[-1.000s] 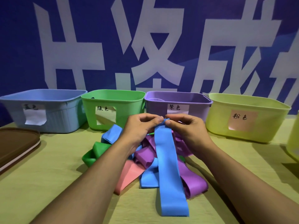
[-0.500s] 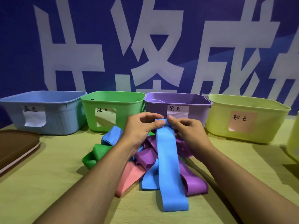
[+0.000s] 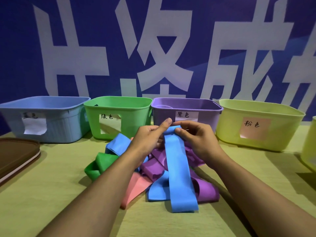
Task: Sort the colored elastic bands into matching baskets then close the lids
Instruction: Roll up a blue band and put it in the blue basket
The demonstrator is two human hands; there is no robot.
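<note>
A long blue band [image 3: 179, 171] hangs from both my hands over a pile of bands. My left hand [image 3: 150, 135] and my right hand [image 3: 195, 135] pinch its top end between thumbs and fingers, just in front of the purple basket [image 3: 205, 117]. Its lower end lies on the table. Under it lie purple bands [image 3: 206, 192], another blue band [image 3: 157, 190], a pink band [image 3: 135, 189], a green band [image 3: 99, 165] and a folded blue band [image 3: 118, 144]. Behind stand a blue basket [image 3: 56, 120], a green basket [image 3: 130, 115] and a yellow-green basket [image 3: 278, 127] with a pink label.
A brown lid [image 3: 15, 156] lies at the left edge of the yellow-green table [image 3: 51, 194]. Part of another pale yellow container [image 3: 310, 151] shows at the right edge. A blue wall with large white characters stands close behind the baskets.
Both hands have lifted the blue band's top end slightly, and its lower end has slid toward the pile. The other bands have stayed put.
</note>
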